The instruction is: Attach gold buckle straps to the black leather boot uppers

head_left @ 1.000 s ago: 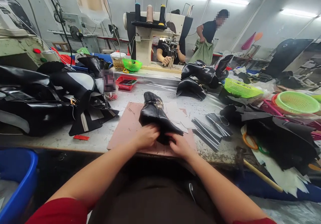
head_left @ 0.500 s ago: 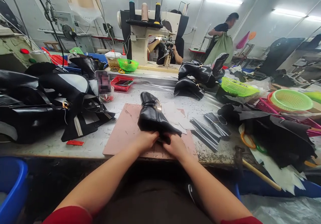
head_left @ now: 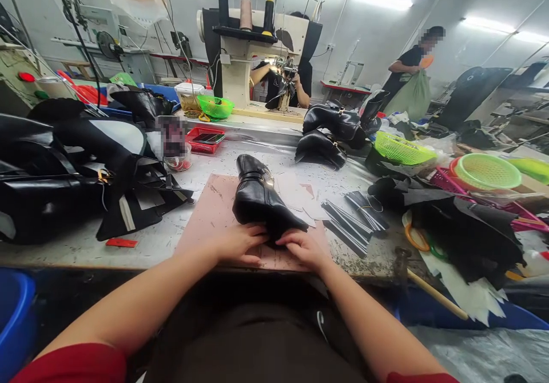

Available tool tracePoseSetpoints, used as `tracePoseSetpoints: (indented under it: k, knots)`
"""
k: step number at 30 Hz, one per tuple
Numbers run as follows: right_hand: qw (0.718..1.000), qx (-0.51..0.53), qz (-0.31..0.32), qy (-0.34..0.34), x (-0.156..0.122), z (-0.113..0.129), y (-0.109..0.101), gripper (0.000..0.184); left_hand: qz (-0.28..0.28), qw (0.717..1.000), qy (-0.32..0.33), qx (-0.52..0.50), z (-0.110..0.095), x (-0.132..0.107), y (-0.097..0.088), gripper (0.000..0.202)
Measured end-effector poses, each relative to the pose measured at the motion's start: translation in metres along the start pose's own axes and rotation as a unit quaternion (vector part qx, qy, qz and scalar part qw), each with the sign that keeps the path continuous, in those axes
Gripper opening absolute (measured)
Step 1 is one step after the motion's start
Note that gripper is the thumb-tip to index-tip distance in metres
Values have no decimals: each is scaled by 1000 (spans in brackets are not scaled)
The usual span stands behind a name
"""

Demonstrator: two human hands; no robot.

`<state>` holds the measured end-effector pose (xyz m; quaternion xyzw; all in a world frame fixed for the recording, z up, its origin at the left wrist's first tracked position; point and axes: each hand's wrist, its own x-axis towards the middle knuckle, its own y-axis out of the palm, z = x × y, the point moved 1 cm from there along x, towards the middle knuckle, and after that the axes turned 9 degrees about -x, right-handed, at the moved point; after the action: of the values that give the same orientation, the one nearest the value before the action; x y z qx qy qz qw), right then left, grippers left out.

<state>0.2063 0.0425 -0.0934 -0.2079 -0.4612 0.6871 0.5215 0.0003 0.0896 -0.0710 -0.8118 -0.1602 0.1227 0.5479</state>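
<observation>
Both forearms (head_left: 171,280) forward and inward, left fingers (head_left: 256,230) loosely splayed, right fingers (head_left: 292,238) slightly bent.

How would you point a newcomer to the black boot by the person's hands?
On the pale worktable, find the pink board at the near edge. The black boot lies on it, narrow end pointing right, with the left hand and right hand at its near side. Other black leather pieces lie beyond or to either side; only this boot is on the pink board.
</observation>
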Motion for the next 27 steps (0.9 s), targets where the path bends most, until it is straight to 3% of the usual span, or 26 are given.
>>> tracePoseSetpoints:
  k: [4,9,13,19,27]
  knots:
    - [999,-32,-21,25,5,-2,8,45,-17,999,25,-19,0,-5,0,48]
    - [997,-69,-17,26,2,8,15,48,-55,998,-27,-31,-3,-2,1,37]
    - [995,-97,-3,18,1,15,11,42,-85,993,-75,-21,-4,7,5,26]
    - [987,-156,8,33,10,30,7,16,-113,987,-117,-1,-8,16,8,17]
    - [979,-184,26,89,20,33,7,18,-121,985,-121,6,-6,20,9,15]
